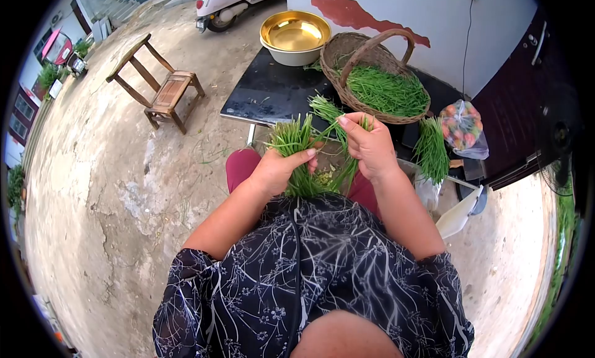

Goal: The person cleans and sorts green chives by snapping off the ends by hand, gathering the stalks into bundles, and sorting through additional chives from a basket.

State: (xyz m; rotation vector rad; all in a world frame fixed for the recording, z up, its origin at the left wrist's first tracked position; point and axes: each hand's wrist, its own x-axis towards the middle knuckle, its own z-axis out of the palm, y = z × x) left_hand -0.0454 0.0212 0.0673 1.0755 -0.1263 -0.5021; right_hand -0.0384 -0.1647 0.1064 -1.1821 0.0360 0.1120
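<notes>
A thick bundle of green chives (294, 137) is gripped in my left hand (280, 168), cut ends up and leafy ends hanging toward my lap. My right hand (374, 148) is closed in a pinch on a few chive stalks, to the right of the bundle and slightly higher. Some strands hang below my right fingers. Just beyond my hands, another bunch of chives (323, 107) lies at the table edge. Behind it, a wicker basket (338, 48) with an arched handle holds a heap of loose chives (387, 92).
On the black table (263, 88) stand a gold basin (295, 30) in a white one, and a bag of round fruit (462, 125). More chives (432, 150) hang over the right edge. A wooden chair (170, 91) stands left; a scooter (232, 1) is parked behind.
</notes>
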